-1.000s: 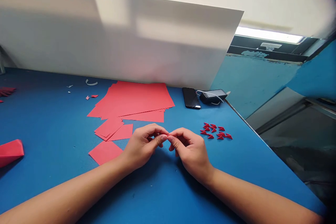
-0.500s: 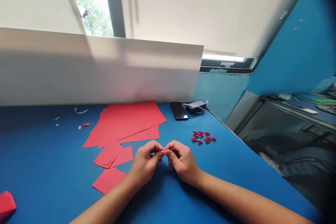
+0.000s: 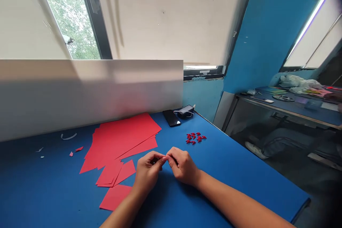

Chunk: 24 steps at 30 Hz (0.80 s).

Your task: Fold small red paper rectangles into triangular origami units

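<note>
My left hand [image 3: 150,171] and my right hand [image 3: 184,165] meet at the fingertips above the blue table. Both are closed in a pinch, thumb against forefinger. Whatever sits between the fingertips is too small and covered to make out. Beyond my right hand lies a group of several small folded red paper pieces [image 3: 193,137]. Left of my left hand are cut red paper rectangles [image 3: 109,174], partly overlapping, and a single red sheet [image 3: 115,196] partly behind my left forearm. Farther back is a fanned stack of large red paper sheets [image 3: 123,133].
A black phone [image 3: 171,118] and a black box with a white cable [image 3: 185,112] rest near the back edge. Small red scraps [image 3: 79,149] and a curved white strip [image 3: 68,136] lie at left. A white board [image 3: 107,92] stands behind; another cluttered table [image 3: 299,105] is at right.
The view has swung to the right, bringing more of the other table into sight. My hands stay pinched together, with the fingers slightly shifted. The red object at the lower left has left view.
</note>
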Tool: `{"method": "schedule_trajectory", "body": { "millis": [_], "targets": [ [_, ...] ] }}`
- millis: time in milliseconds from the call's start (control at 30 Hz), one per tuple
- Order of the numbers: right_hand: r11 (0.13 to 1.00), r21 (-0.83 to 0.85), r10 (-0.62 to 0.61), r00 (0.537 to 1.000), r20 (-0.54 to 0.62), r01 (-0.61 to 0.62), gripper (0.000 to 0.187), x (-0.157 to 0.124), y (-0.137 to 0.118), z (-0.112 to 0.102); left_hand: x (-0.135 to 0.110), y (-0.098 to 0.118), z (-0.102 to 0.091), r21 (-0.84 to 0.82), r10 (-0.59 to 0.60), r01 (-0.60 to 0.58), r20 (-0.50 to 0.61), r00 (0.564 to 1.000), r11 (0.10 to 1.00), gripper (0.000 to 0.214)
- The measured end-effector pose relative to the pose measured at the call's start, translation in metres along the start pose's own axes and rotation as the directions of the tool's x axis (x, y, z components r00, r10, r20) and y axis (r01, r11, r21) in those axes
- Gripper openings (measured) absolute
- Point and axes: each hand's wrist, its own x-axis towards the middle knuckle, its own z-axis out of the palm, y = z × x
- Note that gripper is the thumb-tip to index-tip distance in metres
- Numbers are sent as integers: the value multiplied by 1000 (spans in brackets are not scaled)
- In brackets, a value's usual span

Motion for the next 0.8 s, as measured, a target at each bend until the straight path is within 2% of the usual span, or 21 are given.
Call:
{"method": "schedule_trajectory", "body": {
  "millis": [233, 467, 633, 800],
  "targets": [
    [999, 41, -16, 999, -30, 18, 17, -1, 1, -8, -1, 2, 11, -213, -109, 124, 82, 991, 969, 31],
    [996, 78, 42, 999, 6, -42, 19, -1, -4, -17, 1, -1, 14, -152, -32, 50, 120, 992, 987, 34],
    [992, 115, 38, 998, 50, -44, 20, 2, -1, -19, 0, -1, 13, -269, -176, 193, 87, 981, 944, 36],
    [975, 207, 82, 997, 12, -82, 12, 3, -1, -18, 3, -2, 12, -412, -236, 273, 141, 962, 869, 39]
  ]
}}
